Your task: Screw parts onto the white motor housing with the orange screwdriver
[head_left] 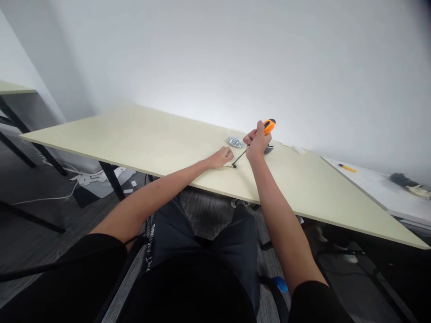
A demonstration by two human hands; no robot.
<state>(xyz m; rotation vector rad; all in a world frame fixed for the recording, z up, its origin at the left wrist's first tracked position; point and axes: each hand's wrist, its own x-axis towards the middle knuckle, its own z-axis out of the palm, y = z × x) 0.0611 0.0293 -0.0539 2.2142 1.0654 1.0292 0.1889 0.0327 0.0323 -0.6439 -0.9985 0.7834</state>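
My right hand (257, 141) is closed around a screwdriver with an orange and black handle (269, 126). Its thin metal shaft (241, 155) slants down to the left. The tip meets a small dark piece (234, 165) at table level. My left hand (220, 158) rests on the table with curled fingers, pressing on a small pale piece (228, 164) beside that tip; its kind is too small to make out. Just beyond my left hand lies a clear pack of shiny silver bits (235, 142), probably small hardware. A dark object (268, 149) is partly hidden behind my right wrist.
The pale yellow table (161, 139) stands against a white wall. On a white surface at right lie a yellow cutter (347, 168) and a dark, blurred bundle (409, 183). White scraps (118, 172) and a cable (50, 200) are on the floor at left.
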